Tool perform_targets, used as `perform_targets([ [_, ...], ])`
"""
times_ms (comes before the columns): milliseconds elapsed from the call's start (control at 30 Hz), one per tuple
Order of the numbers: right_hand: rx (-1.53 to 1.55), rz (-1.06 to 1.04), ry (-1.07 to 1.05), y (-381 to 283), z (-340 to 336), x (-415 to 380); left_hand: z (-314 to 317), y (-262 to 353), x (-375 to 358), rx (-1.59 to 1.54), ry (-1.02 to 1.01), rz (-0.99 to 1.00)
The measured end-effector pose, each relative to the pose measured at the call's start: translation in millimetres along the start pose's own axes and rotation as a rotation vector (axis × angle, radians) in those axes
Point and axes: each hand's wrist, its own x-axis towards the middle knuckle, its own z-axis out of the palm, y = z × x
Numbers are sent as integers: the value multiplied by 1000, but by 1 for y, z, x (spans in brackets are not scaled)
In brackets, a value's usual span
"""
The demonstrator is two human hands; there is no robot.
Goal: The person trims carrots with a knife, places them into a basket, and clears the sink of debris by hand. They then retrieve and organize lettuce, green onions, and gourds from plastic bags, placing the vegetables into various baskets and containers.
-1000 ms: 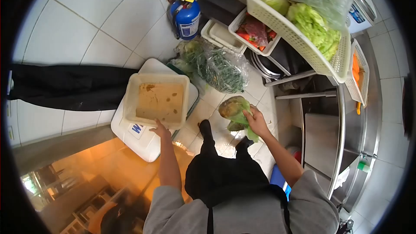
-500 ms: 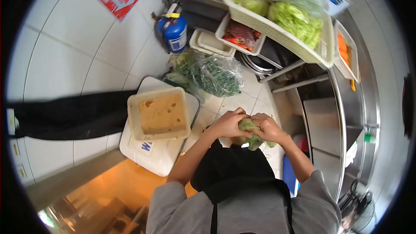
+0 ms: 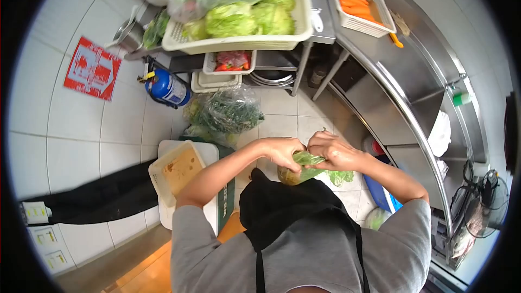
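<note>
In front of my black apron I hold a leafy green vegetable (image 3: 305, 172), which looks like a head of lettuce, partly covered by my fingers. My left hand (image 3: 284, 152) grips its left side, thumb over the top. On the other side my right hand (image 3: 335, 153) is closed on a leaf at the top right. A loose green leaf (image 3: 340, 178) shows below my right hand, down near the floor. The underside of the vegetable is hidden.
A cream crate (image 3: 239, 45) of lettuce stands on a steel shelf ahead, above a basket of red peppers. Bagged greens (image 3: 228, 111) lie on the tiled floor. Left is a stained tub (image 3: 184, 168) on a white lid; right, a steel counter (image 3: 369, 57) with a carrot basket (image 3: 361, 6).
My view has swung to the right, so the shelf and tub appear further left. Both hands keep hold of the vegetable, and the right hand has turned over its top.
</note>
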Motion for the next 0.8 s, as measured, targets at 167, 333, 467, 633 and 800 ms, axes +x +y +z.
perform_targets([
  [167,270,146,71,38,-13,-53,-1,47,49,402,166,-83],
  [333,602,392,11,60,-38,-82,-19,82,73,122,79,-209],
  [467,183,30,110,58,-49,-98,-26,79,90,-54,-138,-140],
  [633,-63,-8,162,45,-89,-117,-32,93,117,-232,-95,-183],
  [800,-337,145,391,63,-137,-142,-47,123,164,-260,232,59],
])
